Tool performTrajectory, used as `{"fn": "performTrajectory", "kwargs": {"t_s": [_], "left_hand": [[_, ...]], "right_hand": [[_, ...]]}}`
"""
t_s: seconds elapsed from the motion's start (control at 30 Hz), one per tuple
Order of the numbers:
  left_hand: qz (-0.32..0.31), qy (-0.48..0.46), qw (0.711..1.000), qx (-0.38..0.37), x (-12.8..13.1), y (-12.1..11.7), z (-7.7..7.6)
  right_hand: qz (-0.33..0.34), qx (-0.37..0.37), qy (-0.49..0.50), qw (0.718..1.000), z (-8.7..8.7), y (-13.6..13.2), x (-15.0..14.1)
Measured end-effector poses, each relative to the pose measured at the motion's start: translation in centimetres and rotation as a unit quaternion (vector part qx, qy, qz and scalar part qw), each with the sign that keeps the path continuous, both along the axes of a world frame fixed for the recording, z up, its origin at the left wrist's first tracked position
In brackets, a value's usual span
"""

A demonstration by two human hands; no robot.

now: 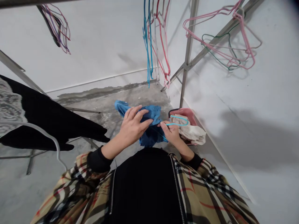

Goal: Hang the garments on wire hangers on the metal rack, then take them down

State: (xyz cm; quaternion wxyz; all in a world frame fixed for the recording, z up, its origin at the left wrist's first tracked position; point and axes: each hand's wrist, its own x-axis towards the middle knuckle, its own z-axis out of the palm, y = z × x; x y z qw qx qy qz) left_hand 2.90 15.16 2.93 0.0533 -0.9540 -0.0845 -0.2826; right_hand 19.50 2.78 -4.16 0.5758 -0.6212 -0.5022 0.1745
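Observation:
A blue garment (153, 112) hangs in front of me, its lower part darker blue and bunched. My left hand (133, 126) lies over it with the fingers spread, touching the cloth. My right hand (171, 132) is closed around a turquoise wire hanger (179, 120) beside the garment's right edge. The hanger's hook end sticks out to the right of that hand, and a thin turquoise stretch shows against the dark cloth below. How much of the hanger is inside the garment is hidden.
A pink basket (189, 114) with pale cloth (192, 132) stands at the right wall. Blue hangers (149, 40), red hangers (163, 46) and pink hangers (217, 46) hang from a metal frame (186, 65). A black garment (46, 115) hangs at left.

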Motion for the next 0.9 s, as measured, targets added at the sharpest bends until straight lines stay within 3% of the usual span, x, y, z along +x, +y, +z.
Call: {"fn": "performTrajectory", "kwargs": {"t_s": [0.13,0.2,0.3,0.37,0.4,0.53,0.63,0.77,0.9], "left_hand": [[0.002,0.080,0.996,0.024,0.1,1.4,1.9],[0.028,0.099,0.995,0.004,0.1,1.5,2.3],[0.071,0.079,0.994,-0.025,-0.2,1.3,2.5],[0.100,0.053,0.993,-0.032,-0.6,1.1,2.7],[0.114,0.039,0.992,-0.032,-0.8,1.1,2.8],[0.137,-0.009,0.990,-0.024,-1.1,0.8,3.2],[0.127,-0.021,0.991,-0.032,-0.9,0.4,3.4],[0.111,-0.040,0.990,-0.079,-1.2,0.7,3.3],[0.095,-0.069,0.980,-0.160,-2.9,2.4,1.9]], "right_hand": [[0.049,0.030,-0.053,0.997,2.0,1.1,2.1],[0.028,0.048,-0.093,0.994,2.5,1.4,2.7],[-0.140,0.094,-0.147,0.975,1.6,0.7,2.4],[-0.242,0.118,-0.138,0.953,-0.1,-0.3,1.5],[-0.259,0.116,-0.117,0.952,-1.3,-0.7,1.0],[-0.179,-0.030,-0.007,0.983,-6.3,-0.5,-0.8],[-0.150,-0.128,0.099,0.975,-9.0,1.3,-1.0],[-0.109,-0.135,0.256,0.951,-10.5,2.5,-0.1],[-0.093,-0.107,0.333,0.932,-10.5,1.2,1.2]]}}
